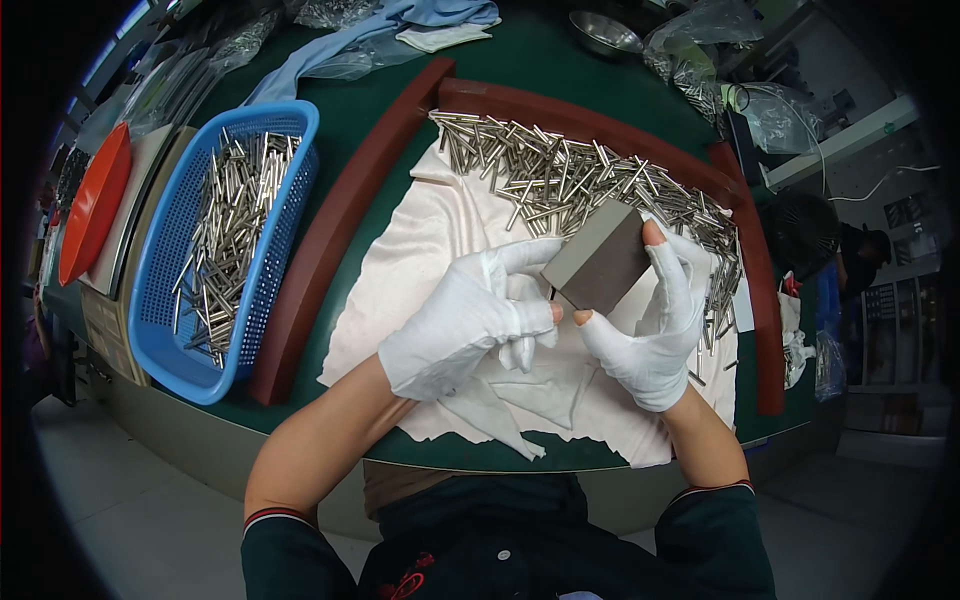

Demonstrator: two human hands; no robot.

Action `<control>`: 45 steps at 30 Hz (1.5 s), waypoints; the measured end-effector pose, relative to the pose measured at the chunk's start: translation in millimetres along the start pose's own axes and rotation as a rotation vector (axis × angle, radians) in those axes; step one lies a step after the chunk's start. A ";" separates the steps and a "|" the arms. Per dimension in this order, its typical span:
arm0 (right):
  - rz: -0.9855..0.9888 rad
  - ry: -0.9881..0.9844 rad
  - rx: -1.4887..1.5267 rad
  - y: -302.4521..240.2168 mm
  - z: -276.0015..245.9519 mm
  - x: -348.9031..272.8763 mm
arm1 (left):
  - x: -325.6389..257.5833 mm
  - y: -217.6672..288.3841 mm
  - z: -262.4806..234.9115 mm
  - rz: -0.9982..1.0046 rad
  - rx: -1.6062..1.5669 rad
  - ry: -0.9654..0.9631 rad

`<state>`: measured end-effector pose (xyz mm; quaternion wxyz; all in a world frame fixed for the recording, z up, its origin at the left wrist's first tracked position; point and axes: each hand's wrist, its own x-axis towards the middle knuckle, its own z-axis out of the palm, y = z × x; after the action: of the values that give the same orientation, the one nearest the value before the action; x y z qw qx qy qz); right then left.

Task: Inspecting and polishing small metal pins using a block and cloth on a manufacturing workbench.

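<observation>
My right hand (655,320), in a white glove with bare fingertips, holds a grey rectangular block (598,260) by its right side and lower corner. My left hand (470,315), also in a white glove, pinches the block's left edge together with a fold of white cloth (420,250). A thin dark pin seems to stand between my fingers just under the block. Both hands hover over the cloth, in front of a heap of short metal rods (560,175).
A dark red wooden frame (340,215) borders the cloth on the green table (540,60). A blue plastic basket (170,290) with several metal rods stands at the left, an orange tray (95,205) beyond it. A steel bowl (603,33) and plastic bags lie at the back.
</observation>
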<state>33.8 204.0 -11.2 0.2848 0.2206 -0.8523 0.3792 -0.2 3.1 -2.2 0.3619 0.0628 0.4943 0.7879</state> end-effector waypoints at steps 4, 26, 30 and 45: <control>-0.033 0.003 -0.031 0.5 -1.7 -0.3 | -0.6 -1.3 -3.6 -0.046 -0.091 -0.048; -0.110 0.033 -0.199 3.7 -10.2 -1.6 | 2.3 -8.7 -4.3 -0.004 -0.181 -0.051; -0.195 0.009 -0.297 4.3 -11.1 -5.9 | 0.3 -2.8 -3.2 -0.050 -0.158 -0.056; -0.268 0.032 -0.308 -3.3 -4.7 5.4 | -3.2 2.9 4.9 -0.066 -0.065 -0.100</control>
<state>33.3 204.7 -3.4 0.3765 0.2799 -0.8586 0.2068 3.0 3.9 3.4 0.4140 0.0740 0.4515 0.7869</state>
